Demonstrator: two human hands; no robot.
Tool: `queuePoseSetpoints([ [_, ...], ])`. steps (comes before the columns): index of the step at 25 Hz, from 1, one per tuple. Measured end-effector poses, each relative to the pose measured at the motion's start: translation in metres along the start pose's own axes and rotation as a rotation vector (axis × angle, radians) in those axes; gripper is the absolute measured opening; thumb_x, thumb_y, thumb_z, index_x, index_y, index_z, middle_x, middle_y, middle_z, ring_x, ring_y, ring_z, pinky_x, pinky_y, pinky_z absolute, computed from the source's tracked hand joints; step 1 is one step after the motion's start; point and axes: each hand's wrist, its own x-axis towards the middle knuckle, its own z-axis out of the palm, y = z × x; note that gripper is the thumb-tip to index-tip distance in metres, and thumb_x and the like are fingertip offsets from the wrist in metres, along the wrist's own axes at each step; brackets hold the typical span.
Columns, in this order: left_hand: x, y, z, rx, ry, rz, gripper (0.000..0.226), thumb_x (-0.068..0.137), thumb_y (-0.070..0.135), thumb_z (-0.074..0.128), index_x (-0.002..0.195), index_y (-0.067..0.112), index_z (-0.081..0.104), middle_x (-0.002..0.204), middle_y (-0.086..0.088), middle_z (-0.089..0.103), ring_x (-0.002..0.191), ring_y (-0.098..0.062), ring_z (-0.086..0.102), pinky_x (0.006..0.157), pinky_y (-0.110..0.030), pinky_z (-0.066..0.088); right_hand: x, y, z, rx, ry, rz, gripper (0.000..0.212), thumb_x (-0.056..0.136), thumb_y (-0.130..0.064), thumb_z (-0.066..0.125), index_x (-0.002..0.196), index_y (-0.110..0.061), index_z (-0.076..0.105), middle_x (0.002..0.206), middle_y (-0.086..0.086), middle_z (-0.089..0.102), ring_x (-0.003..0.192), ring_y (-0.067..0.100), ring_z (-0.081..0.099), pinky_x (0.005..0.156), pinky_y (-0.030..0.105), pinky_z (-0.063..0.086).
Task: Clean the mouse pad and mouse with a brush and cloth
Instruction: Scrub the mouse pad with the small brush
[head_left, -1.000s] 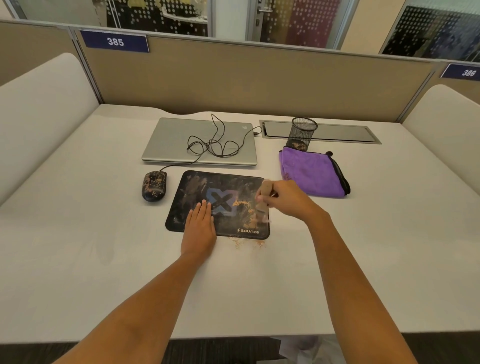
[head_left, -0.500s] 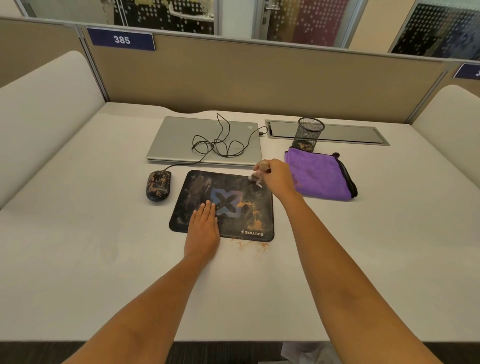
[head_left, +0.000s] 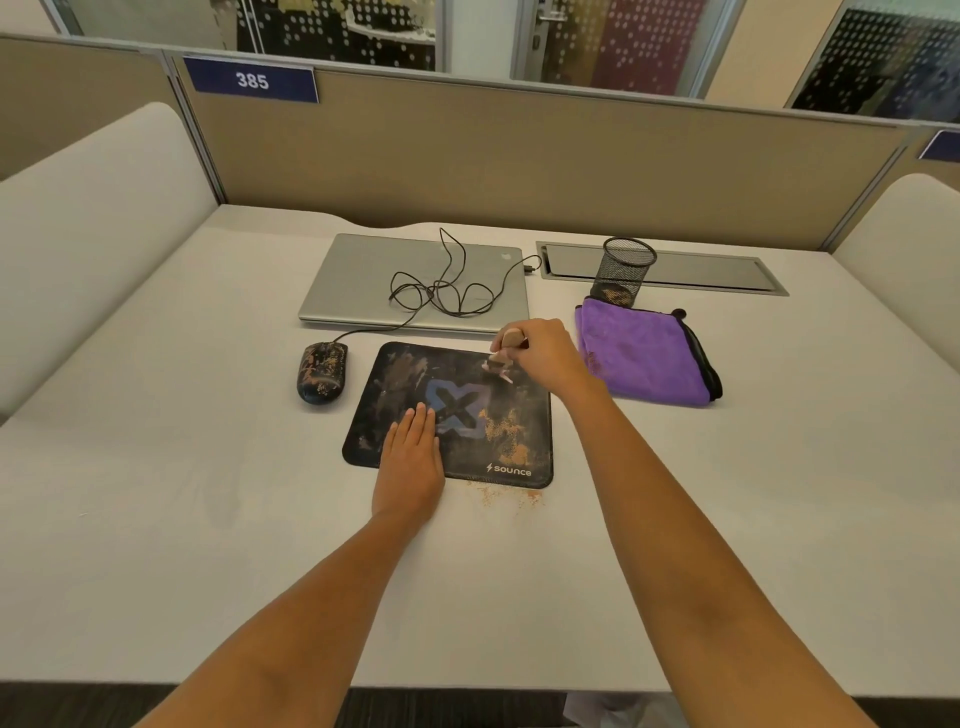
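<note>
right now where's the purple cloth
In the head view the purple cloth lies folded on the desk, right of the mouse pad and just in front of the mesh pen cup.

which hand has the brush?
The right hand: its fingers are curled round the brush at the far right corner of the mouse pad. The left hand lies flat on the pad's near edge, fingers straight, holding nothing.
</note>
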Motion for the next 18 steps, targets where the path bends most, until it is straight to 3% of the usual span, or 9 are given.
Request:
queuePoseSetpoints([
  [3,0.000,0.000,0.000,0.007,0.012,-0.003,0.049,0.102,0.028,0.015,0.148,0.013,0.010,0.157,-0.001,0.009,0.145,-0.015,0.000,0.116,-0.026,-0.007,-0.007,-0.003,0.010,-0.073,-0.070,-0.027,0.012,0.081,-0.006,0.066,0.087,-0.012,0.074,0.094,0.004,0.070,0.085,0.013,0.058,0.072,0.017,0.041],
  [7,0.000,0.000,0.000,0.006,0.012,-0.001,0.049,0.102,0.028,0.015,0.148,0.014,0.011,0.157,-0.001,0.010,0.145,-0.015,0.001,0.116,-0.027,-0.007,-0.015,-0.013,0.003,-0.186,-0.367,-0.120,0.016,0.076,-0.007,0.069,0.079,-0.022,0.073,0.088,-0.006,0.068,0.086,0.011,0.060,0.066,0.019,0.043],
  [9,0.000,0.000,0.000,0.006,0.008,0.002,0.049,0.102,0.028,0.015,0.148,0.013,0.011,0.157,-0.001,0.010,0.145,-0.015,0.001,0.117,-0.027,-0.006,-0.016,-0.012,-0.002,-0.103,-0.268,-0.095,0.015,0.078,-0.006,0.068,0.081,-0.020,0.073,0.085,-0.006,0.066,0.083,0.010,0.058,0.065,0.015,0.041],
  [11,0.000,0.001,0.000,0.009,0.011,0.001,0.049,0.102,0.027,0.016,0.148,0.013,0.011,0.157,-0.002,0.010,0.145,-0.015,0.001,0.117,-0.027,-0.006,-0.015,-0.006,-0.006,-0.034,-0.022,-0.010,0.014,0.083,-0.005,0.063,0.087,-0.014,0.073,0.087,0.000,0.065,0.080,0.011,0.056,0.058,0.006,0.037],
  [13,0.000,0.001,-0.001,0.011,0.015,0.001,0.049,0.102,0.027,0.016,0.148,0.013,0.010,0.157,-0.002,0.009,0.145,-0.015,0.001,0.116,-0.026,-0.007,-0.014,0.004,-0.006,-0.005,0.120,0.056,0.017,0.089,-0.002,0.056,0.091,-0.008,0.072,0.092,0.009,0.068,0.074,0.010,0.054,0.049,-0.001,0.036],
  [15,-0.001,0.001,-0.001,0.007,0.019,0.005,0.049,0.102,0.027,0.016,0.148,0.012,0.010,0.157,-0.003,0.010,0.145,-0.016,0.001,0.115,-0.025,-0.009,-0.016,0.012,-0.003,-0.043,0.097,0.080,0.019,0.090,0.000,0.053,0.092,-0.005,0.071,0.094,0.013,0.069,0.071,0.009,0.053,0.049,-0.001,0.035],
  [18,-0.001,0.001,-0.001,-0.012,0.019,0.003,0.049,0.102,0.027,0.017,0.148,0.013,0.011,0.157,-0.002,0.010,0.145,-0.016,0.001,0.114,-0.025,-0.009,-0.019,0.016,-0.008,-0.146,-0.119,0.053,0.018,0.085,0.000,0.058,0.089,-0.009,0.073,0.096,0.007,0.069,0.075,0.009,0.054,0.053,0.004,0.035],
])
